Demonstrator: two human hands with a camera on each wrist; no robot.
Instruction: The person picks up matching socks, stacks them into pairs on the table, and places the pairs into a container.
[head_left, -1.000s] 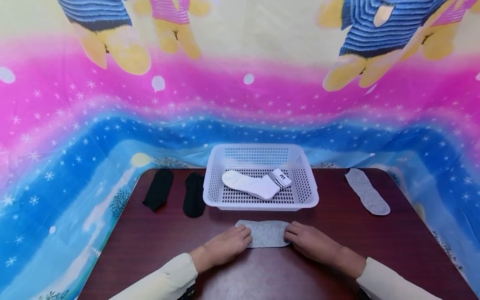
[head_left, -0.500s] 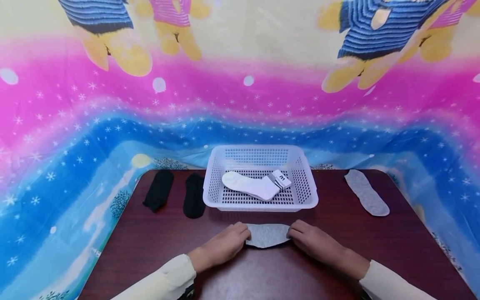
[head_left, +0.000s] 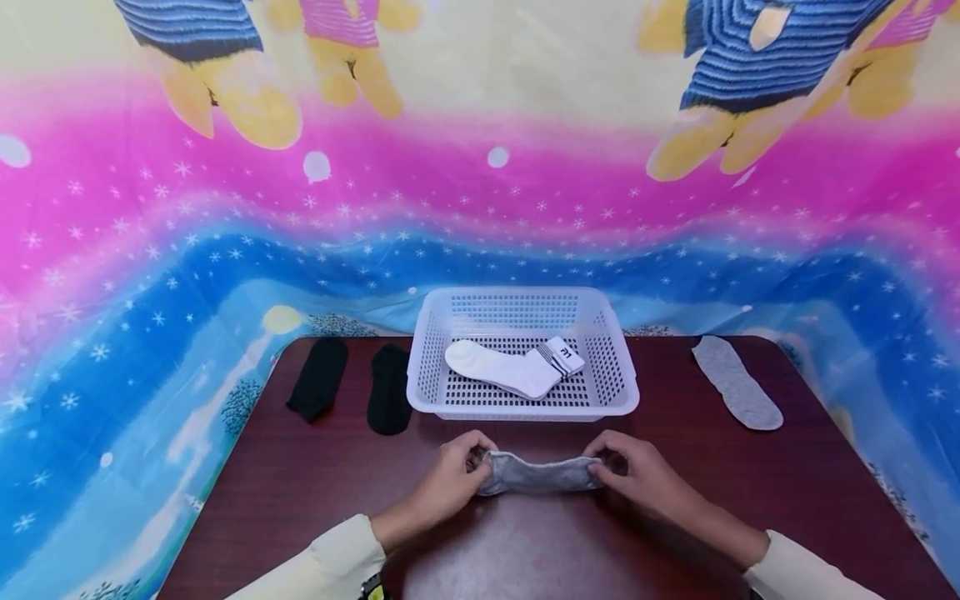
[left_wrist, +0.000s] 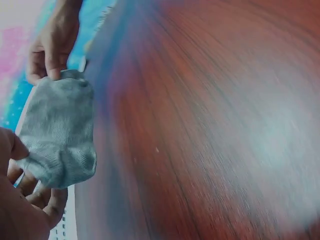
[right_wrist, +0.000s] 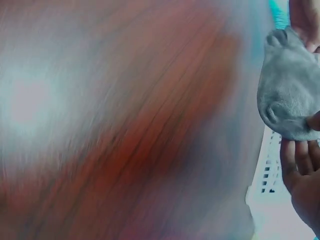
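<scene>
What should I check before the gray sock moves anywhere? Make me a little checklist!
1. Left hand pinches one end of the held gray sock: ok.
2. Right hand pinches the opposite end: ok.
3. Basket has space around the white sock: ok.
4. Other gray sock beside the held one: not ok, it lies apart at the table's right side.
5. No holes anywhere in the held sock: cannot tell.

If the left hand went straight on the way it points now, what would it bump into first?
Beyond the gray sock it grips, the left hand would probably meet the front of the white basket first, though its height is hard to judge, so it might pass over.
</scene>
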